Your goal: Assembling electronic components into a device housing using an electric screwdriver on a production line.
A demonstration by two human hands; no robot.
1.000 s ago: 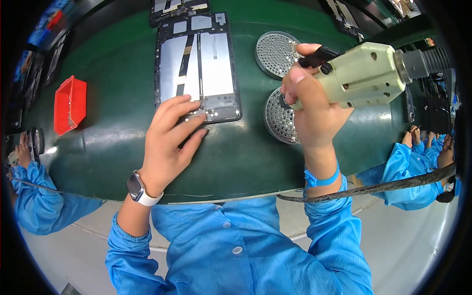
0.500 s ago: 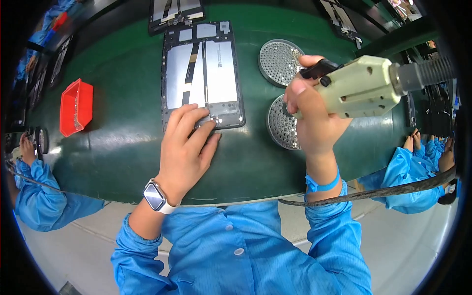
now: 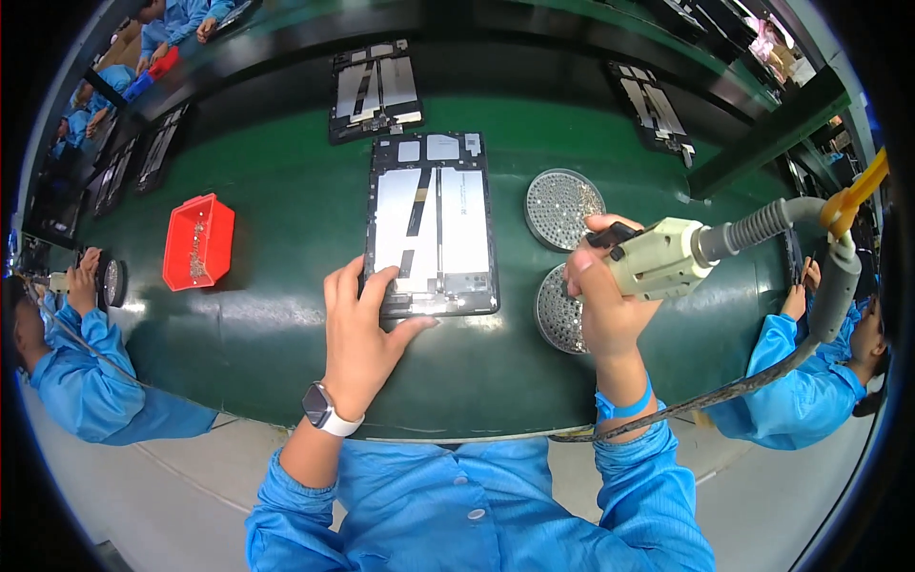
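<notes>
An opened tablet point(image 3: 440, 229), with a silver battery panel and black frame, lies on the green bench in front of me. My left hand point(image 3: 357, 319) is at its near left corner, fingers spread, index fingertip on the frame and thumb beside the near edge. My right hand point(image 3: 607, 303) is wrapped around a pale green power screwdriver point(image 3: 664, 259) with a black lever. Its tip is hidden behind my fingers, over the nearer round dish point(image 3: 558, 319) of small screws. Just beyond sits a second perforated dish point(image 3: 558, 205), also holding screws.
A red tray point(image 3: 217, 243) with small screws stands to the left. More opened tablets lie at the back, one in the middle point(image 3: 379, 91) and one at right point(image 3: 658, 110). The screwdriver's grey cable point(image 3: 829, 305) loops down past my right forearm. Co-workers sit on both sides.
My view has tilted up, so the bench sits lower in the picture. My left hand has slid from the tablet's near part to its near left corner. The screwdriver stays by the nearer dish.
</notes>
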